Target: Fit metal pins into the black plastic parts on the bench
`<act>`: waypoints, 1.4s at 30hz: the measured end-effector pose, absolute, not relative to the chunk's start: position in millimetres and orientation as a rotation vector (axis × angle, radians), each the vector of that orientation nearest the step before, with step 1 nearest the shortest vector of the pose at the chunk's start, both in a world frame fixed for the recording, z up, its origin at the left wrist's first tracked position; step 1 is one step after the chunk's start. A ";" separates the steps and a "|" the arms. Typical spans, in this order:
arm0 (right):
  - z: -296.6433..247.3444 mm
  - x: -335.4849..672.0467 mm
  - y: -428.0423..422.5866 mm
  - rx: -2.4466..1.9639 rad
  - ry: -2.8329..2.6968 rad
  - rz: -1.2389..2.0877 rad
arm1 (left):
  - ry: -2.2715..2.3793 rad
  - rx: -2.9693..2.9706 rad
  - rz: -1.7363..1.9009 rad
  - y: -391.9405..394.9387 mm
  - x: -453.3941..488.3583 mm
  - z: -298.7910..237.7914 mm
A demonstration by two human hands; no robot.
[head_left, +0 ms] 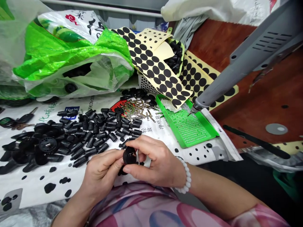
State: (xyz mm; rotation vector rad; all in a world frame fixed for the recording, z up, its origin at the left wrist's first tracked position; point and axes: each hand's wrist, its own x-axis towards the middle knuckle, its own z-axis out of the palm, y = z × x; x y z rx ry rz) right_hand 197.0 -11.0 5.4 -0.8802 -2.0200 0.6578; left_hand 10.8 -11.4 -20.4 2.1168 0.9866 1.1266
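My left hand (103, 171) and my right hand (151, 160) meet at the near edge of the table, both pinched on one small round black plastic part (129, 155). The left fingers grip it from the left, and the right thumb and fingers close over it from the right. A white bead bracelet (186, 178) sits on my right wrist. Just beyond the hands lies a spread of several black cylindrical pieces (99, 132) and round black parts (47, 145). A small heap of metal pins (137, 108) lies behind them.
A green perforated tray (189, 127) lies to the right, with a grey tool arm (236, 63) pointing down at it. Yellow sheets of black round stickers (153, 63) drape over a white basket (145, 83). A green and white plastic bag (71, 53) fills the back left. Car keys (16, 121) lie far left.
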 end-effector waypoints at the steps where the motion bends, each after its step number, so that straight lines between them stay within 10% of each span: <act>1: 5.5 196.8 -12.1 -0.885 -2.025 0.659 | 0.969 2.117 1.119 -11.2 10.4 -20.7; 42: -2.3 195.4 -20.0 -0.830 -1.875 0.629 | 1.050 1.958 1.121 -20.5 19.4 -25.5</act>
